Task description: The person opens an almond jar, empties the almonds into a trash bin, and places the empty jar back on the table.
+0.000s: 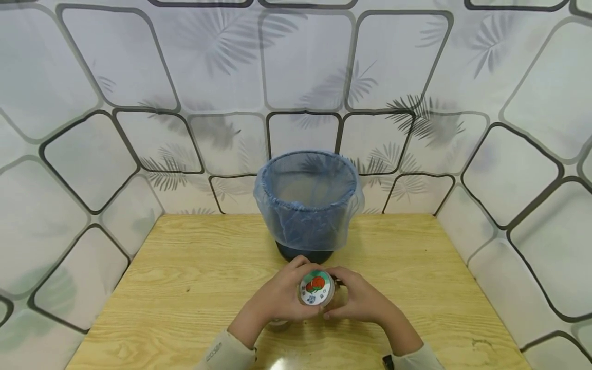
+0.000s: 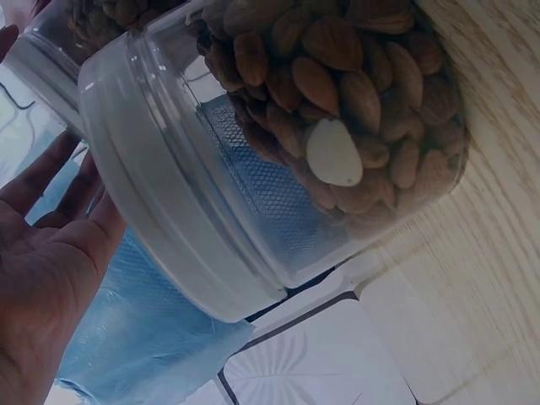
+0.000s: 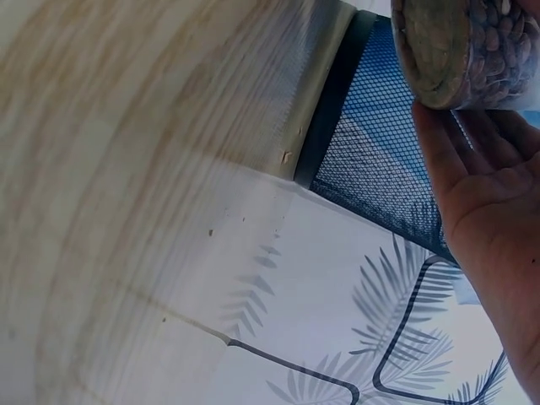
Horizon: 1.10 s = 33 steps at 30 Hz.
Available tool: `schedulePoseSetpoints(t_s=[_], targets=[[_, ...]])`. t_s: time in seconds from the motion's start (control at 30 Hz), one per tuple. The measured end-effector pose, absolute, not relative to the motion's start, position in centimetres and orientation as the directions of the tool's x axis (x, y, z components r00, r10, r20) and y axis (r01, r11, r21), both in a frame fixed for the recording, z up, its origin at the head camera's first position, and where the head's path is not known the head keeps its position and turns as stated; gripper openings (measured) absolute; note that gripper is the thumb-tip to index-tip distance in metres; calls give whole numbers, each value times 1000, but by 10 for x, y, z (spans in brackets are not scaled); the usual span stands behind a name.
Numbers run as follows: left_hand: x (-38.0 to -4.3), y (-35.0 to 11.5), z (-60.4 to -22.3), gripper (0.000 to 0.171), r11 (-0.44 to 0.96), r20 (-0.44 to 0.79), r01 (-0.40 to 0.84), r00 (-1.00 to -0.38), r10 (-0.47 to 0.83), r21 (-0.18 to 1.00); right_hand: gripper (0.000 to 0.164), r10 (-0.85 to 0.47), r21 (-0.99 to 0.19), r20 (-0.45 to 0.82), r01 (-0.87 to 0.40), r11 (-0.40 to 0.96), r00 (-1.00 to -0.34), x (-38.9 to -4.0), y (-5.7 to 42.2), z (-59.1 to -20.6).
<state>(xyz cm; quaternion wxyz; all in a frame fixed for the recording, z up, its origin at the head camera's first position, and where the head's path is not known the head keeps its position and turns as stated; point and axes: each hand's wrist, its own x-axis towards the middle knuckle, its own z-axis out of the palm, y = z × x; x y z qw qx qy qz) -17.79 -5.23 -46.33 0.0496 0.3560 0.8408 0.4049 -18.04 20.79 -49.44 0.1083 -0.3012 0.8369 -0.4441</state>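
Observation:
A clear jar of brown nuts (image 3: 498,51) is held up off the table between both hands. Its round end bears a picture label with red fruit (image 1: 317,288), facing up in the head view. My left hand (image 1: 287,293) curls round the jar's left side, thumb in front. My right hand (image 1: 358,298) grips the other side, fingers at the rim of its base in the right wrist view. A second clear jar of almonds (image 2: 371,110) with a whitish lid (image 2: 160,177) stands on the table by the left wrist. In the head view the left arm mostly hides it.
Behind the hands stands a dark mesh bin (image 3: 380,126) lined with a blue plastic bag (image 1: 305,226), folded over its rim. The wood-grain table (image 1: 208,267) meets patterned walls (image 1: 222,139) at the back and both sides.

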Motion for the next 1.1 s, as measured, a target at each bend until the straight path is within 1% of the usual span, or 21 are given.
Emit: schedulePoseSetpoints(t_s=[0.3,0.47,0.73,0.97,1.1], targets=[[-177,-52,-465,69,435,214,539,-771,600,721,79,-576,-795,106,-417,441,-810,-180,205,-495],[-177,-52,-465,71,447,213,536,-778,591,717,78,-568,-788,116,-423,447,-815,-178,204,-494],[-178,-53,-465,87,439,255,581,-756,603,685,78,-561,-783,133,-434,446,-817,-180,205,-493],[-177,-54,-462,84,431,283,628,-724,629,648,81,-571,-790,129,-432,435,-811,-180,206,-494],[-176,-55,-459,85,445,247,622,-719,649,644,84,-573,-784,135,-440,437,-809,-180,205,-494]])
